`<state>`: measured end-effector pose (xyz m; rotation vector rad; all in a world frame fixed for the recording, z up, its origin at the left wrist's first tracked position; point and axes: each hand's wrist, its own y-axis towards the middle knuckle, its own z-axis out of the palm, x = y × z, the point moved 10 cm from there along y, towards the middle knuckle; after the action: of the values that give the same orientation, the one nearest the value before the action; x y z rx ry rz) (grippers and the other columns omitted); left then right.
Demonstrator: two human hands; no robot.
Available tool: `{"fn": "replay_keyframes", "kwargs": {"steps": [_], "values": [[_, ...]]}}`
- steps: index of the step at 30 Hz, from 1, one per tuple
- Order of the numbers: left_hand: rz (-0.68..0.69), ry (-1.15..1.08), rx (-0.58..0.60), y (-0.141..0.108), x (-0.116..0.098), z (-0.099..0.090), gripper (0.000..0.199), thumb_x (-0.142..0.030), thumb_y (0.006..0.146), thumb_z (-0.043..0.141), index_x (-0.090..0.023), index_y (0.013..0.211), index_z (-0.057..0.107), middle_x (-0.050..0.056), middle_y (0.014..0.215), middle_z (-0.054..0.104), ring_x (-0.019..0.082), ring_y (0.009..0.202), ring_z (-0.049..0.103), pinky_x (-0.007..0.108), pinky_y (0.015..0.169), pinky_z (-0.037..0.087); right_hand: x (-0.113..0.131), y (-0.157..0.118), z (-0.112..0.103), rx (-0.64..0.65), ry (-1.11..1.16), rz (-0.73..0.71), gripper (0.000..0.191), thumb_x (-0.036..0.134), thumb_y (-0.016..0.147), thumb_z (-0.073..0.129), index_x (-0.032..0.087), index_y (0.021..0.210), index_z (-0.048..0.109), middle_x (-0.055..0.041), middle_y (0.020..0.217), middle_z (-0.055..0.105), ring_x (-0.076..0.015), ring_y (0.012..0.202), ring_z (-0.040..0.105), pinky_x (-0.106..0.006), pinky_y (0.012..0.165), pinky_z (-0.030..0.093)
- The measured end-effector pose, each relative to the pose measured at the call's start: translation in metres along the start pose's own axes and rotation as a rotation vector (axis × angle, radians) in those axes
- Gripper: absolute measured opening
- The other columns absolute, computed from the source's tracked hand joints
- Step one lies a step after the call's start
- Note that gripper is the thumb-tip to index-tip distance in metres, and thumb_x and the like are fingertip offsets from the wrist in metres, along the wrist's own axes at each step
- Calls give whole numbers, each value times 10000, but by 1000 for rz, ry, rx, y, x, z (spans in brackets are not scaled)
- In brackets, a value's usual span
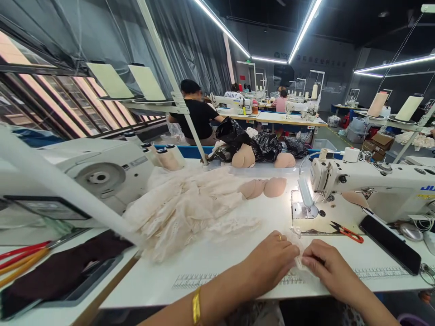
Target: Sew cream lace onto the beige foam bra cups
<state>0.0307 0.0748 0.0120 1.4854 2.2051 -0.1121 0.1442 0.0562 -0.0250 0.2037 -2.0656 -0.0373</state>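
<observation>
Between my two hands, over the front of the sewing table, is a small piece of cream lace fabric [300, 261]. My left hand [273, 260] has its fingers curled onto the fabric's left side. On the other side, my right hand [324, 261] pinches it between thumb and bent fingers. Just beyond them stands the white sewing machine [370, 176], its lit needle area near the cloth. A big heap of sheer cream fabric [190, 203] lies to the left. Orange-handled thread snips [350, 233] rest to the right of my hands.
A black phone [390, 244] lies at the right. Beige molded cups [274, 187] sit behind the cream heap, before black plastic bags [267, 146]. A white thread-stand pole [173, 81] rises at left. Red- and yellow-handled scissors [25, 260] lie far left. A co-worker [197, 113] sits ahead.
</observation>
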Motion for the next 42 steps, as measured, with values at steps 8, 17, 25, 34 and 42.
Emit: {"fn": "replay_keyframes", "kwargs": {"steps": [8,17,25,34,42], "values": [[-560,-1121,-276,3,32,-28,469,-611,816,725,-198,692,538,-32,661,504,142,632,463,250,612,372,-17,6,-3,-99,1019,223,649,809,780,735,246,1103,732,-76,1040,724,-256,962,660,-373,830,528],[-729,-1490,-344,-20,44,17,489,-445,577,976,-180,688,579,-13,675,574,138,632,554,236,598,420,-27,14,12,-268,933,228,450,557,782,877,229,989,647,11,831,664,-163,760,606,-298,757,474],[-601,-1595,-438,-18,25,8,352,-406,673,942,-182,807,706,21,751,677,196,761,660,297,751,532,-18,2,16,-271,652,150,556,600,767,851,274,1132,587,5,899,662,-210,828,620,-323,758,505],[-627,-1699,-584,-27,30,16,332,-366,709,903,-170,940,766,81,922,764,281,956,709,334,800,573,-15,5,18,-228,859,196,472,708,917,644,253,1045,657,-41,886,689,-238,808,636,-325,701,492],[-695,-1605,-795,-41,46,23,403,-395,679,931,-203,706,577,-35,645,552,155,663,572,259,652,500,-33,-5,15,-312,509,192,418,653,969,600,239,971,654,10,785,596,-203,747,536,-289,688,450]]}}
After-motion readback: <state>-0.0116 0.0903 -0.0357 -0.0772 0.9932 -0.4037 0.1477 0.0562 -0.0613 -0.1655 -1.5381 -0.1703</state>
